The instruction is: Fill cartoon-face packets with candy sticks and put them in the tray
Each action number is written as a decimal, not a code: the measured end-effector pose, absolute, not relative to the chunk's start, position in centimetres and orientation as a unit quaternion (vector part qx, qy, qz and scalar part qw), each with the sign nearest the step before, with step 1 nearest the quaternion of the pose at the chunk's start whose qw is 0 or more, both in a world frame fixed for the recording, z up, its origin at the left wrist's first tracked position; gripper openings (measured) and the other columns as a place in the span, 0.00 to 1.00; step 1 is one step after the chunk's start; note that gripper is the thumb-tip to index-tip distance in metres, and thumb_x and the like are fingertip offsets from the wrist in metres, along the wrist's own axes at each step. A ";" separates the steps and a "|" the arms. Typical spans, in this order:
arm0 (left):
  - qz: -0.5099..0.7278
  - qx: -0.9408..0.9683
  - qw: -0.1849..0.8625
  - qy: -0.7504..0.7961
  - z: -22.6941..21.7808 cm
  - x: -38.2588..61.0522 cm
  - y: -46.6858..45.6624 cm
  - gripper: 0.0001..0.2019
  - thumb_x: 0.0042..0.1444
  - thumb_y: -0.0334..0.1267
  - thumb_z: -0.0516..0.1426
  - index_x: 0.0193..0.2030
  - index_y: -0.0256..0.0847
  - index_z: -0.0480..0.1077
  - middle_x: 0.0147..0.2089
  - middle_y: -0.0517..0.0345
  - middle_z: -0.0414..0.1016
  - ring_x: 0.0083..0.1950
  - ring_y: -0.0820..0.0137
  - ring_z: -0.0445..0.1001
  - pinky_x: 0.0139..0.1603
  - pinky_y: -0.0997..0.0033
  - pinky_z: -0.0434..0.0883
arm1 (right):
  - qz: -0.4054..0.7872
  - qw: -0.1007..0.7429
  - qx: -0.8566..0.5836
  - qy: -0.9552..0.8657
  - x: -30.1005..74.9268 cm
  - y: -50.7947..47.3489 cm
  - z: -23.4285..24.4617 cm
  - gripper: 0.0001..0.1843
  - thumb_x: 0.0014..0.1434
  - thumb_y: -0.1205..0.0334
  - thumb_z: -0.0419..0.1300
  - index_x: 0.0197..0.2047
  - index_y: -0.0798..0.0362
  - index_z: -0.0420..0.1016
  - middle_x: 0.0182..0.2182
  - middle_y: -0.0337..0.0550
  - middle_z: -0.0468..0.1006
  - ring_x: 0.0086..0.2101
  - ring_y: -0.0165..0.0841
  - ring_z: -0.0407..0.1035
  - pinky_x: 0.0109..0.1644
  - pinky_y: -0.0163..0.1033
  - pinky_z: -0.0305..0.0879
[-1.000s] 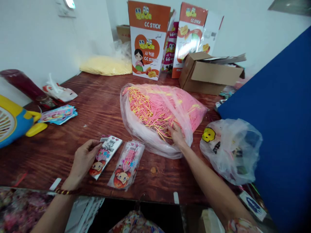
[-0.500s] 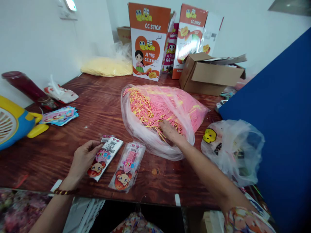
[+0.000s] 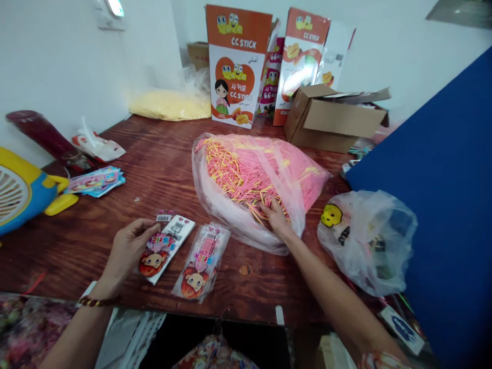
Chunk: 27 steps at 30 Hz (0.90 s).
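My left hand (image 3: 132,246) pinches the top packet (image 3: 156,253), a clear printed sachet with a red-haired cartoon figure, at its upper edge. This packet is partly raised off a stack of packets (image 3: 175,246) on the table. To the right of the stack lie filled packets (image 3: 202,261) with pink sticks showing through. My right hand (image 3: 277,219) reaches into the mouth of a big clear plastic bag (image 3: 219,197) of pink and yellow thin sticks (image 3: 226,169). Its fingers are curled around several sticks; how many is hidden.
Behind the bag stand printed cartons (image 3: 232,66) and an open cardboard box (image 3: 334,120). A white plastic bag (image 3: 369,241) sits at right beside a blue panel (image 3: 434,154). At left are a yellow-blue fan (image 3: 26,189), a tissue pack (image 3: 98,146) and blue sachets (image 3: 96,182).
My left hand has drawn the top packet slightly left, apart from the stack. My right hand has shifted a little right and its fingers have gathered sticks.
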<state>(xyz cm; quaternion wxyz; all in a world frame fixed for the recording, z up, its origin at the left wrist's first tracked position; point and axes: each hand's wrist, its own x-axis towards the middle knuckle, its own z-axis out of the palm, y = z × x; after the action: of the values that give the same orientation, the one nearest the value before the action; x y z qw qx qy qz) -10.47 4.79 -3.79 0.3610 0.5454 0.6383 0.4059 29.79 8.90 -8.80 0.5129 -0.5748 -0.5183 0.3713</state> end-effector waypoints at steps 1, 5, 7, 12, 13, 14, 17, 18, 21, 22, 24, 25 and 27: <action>0.408 0.546 0.367 0.634 -3.7 -10.6 4.8 0.19 0.45 0.54 0.65 0.35 0.39 0.76 0.32 0.59 0.78 0.33 0.68 0.72 0.32 0.74 0.69 | 0.385 0.518 -0.571 -0.508 29.7 8.7 -8.9 0.13 0.55 0.54 0.59 0.42 0.49 0.70 0.39 0.41 0.78 0.40 0.37 0.70 0.47 0.43 0.68; 0.417 0.529 0.376 0.636 -3.4 -10.6 4.8 0.16 0.45 0.49 0.67 0.35 0.40 0.76 0.32 0.63 0.78 0.33 0.71 0.71 0.33 0.76 0.68 | 0.422 0.532 -0.561 -0.472 29.4 8.4 -8.7 0.08 0.52 0.55 0.61 0.35 0.49 0.71 0.30 0.37 0.77 0.32 0.34 0.69 0.39 0.40 0.68; 0.426 0.503 0.390 0.643 -2.9 -10.4 4.8 0.18 0.42 0.49 0.68 0.35 0.39 0.76 0.31 0.63 0.77 0.31 0.72 0.69 0.29 0.76 0.66 | 0.432 0.551 -0.555 -0.449 29.4 8.5 -8.1 0.09 0.52 0.54 0.61 0.35 0.49 0.71 0.28 0.36 0.77 0.29 0.34 0.69 0.37 0.40 0.68; 0.467 0.441 0.433 0.633 -0.9 -9.4 5.1 0.24 0.30 0.52 0.72 0.31 0.38 0.74 0.26 0.64 0.74 0.27 0.74 0.67 0.25 0.78 0.64 | 0.518 0.608 -0.491 -0.348 29.4 8.9 -5.6 0.15 0.47 0.55 0.66 0.37 0.50 0.71 0.24 0.33 0.75 0.23 0.30 0.68 0.30 0.37 0.68; 0.471 0.438 0.433 0.631 -0.5 -9.2 5.1 0.25 0.28 0.52 0.72 0.30 0.38 0.74 0.26 0.64 0.74 0.27 0.75 0.67 0.25 0.78 0.64 | 0.538 0.608 -0.477 -0.337 29.3 8.9 -5.0 0.16 0.46 0.55 0.67 0.37 0.50 0.71 0.24 0.33 0.74 0.22 0.29 0.67 0.29 0.37 0.68; 0.472 0.440 0.433 0.629 -0.2 -9.0 5.2 0.24 0.28 0.52 0.72 0.29 0.37 0.74 0.26 0.64 0.74 0.27 0.75 0.67 0.26 0.78 0.65 | 0.555 0.606 -0.465 -0.329 29.1 8.9 -4.4 0.16 0.46 0.56 0.68 0.37 0.50 0.71 0.24 0.33 0.75 0.23 0.29 0.68 0.29 0.37 0.69; 0.463 0.464 0.445 0.610 1.0 -8.1 5.0 0.22 0.33 0.52 0.71 0.29 0.37 0.75 0.28 0.62 0.75 0.29 0.73 0.69 0.28 0.77 0.66 | 0.606 0.597 -0.426 -0.309 28.1 8.5 -2.9 0.17 0.46 0.57 0.70 0.38 0.50 0.72 0.25 0.35 0.75 0.25 0.30 0.70 0.31 0.37 0.70; 0.456 0.475 0.452 0.602 1.4 -7.6 4.9 0.21 0.35 0.52 0.71 0.29 0.37 0.76 0.28 0.61 0.76 0.29 0.72 0.69 0.28 0.76 0.67 | 0.617 0.589 -0.418 -0.312 27.6 8.2 -2.5 0.17 0.46 0.57 0.71 0.38 0.50 0.72 0.26 0.35 0.76 0.26 0.30 0.70 0.32 0.37 0.70; 0.429 0.517 0.468 0.574 2.5 -5.6 4.3 0.18 0.38 0.50 0.70 0.29 0.38 0.77 0.29 0.58 0.76 0.30 0.70 0.70 0.29 0.73 0.67 | 0.625 0.559 -0.403 -0.366 25.5 7.4 -1.2 0.17 0.48 0.53 0.70 0.38 0.50 0.72 0.28 0.36 0.76 0.27 0.30 0.70 0.31 0.36 0.67; 0.416 0.535 0.477 0.561 2.8 -4.7 4.1 0.17 0.39 0.50 0.69 0.28 0.38 0.76 0.28 0.58 0.76 0.30 0.70 0.70 0.30 0.72 0.68 | 0.617 0.546 -0.401 -0.401 24.8 7.1 -0.7 0.17 0.49 0.52 0.70 0.38 0.50 0.72 0.28 0.37 0.76 0.28 0.31 0.70 0.31 0.36 0.66; 0.395 0.567 0.493 0.528 2.9 -3.0 3.8 0.15 0.43 0.49 0.67 0.27 0.38 0.76 0.27 0.59 0.75 0.29 0.71 0.69 0.31 0.73 0.67 | 0.584 0.512 -0.403 -0.484 23.3 6.4 0.4 0.16 0.53 0.49 0.67 0.37 0.51 0.71 0.30 0.39 0.76 0.30 0.31 0.70 0.32 0.36 0.63; 0.386 0.577 0.503 0.515 2.9 -2.2 3.7 0.14 0.45 0.48 0.66 0.27 0.38 0.75 0.26 0.59 0.75 0.28 0.72 0.68 0.29 0.74 0.66 | 0.558 0.491 -0.408 -0.530 22.6 6.1 1.0 0.15 0.55 0.49 0.65 0.37 0.51 0.71 0.31 0.40 0.77 0.31 0.31 0.69 0.32 0.36 0.62; 0.372 0.591 0.518 0.494 2.5 -1.0 3.6 0.13 0.48 0.47 0.64 0.27 0.37 0.74 0.26 0.60 0.73 0.27 0.74 0.66 0.28 0.75 0.64 | 0.490 0.439 -0.424 -0.623 21.6 5.5 2.1 0.13 0.60 0.50 0.60 0.35 0.51 0.70 0.31 0.39 0.76 0.30 0.30 0.65 0.34 0.36 0.60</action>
<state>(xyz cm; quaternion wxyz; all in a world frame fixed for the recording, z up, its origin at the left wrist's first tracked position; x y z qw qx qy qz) -1.01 3.63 2.47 0.5176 0.5913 0.4937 0.3724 21.59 5.48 2.05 0.4388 -0.4241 -0.6228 0.4895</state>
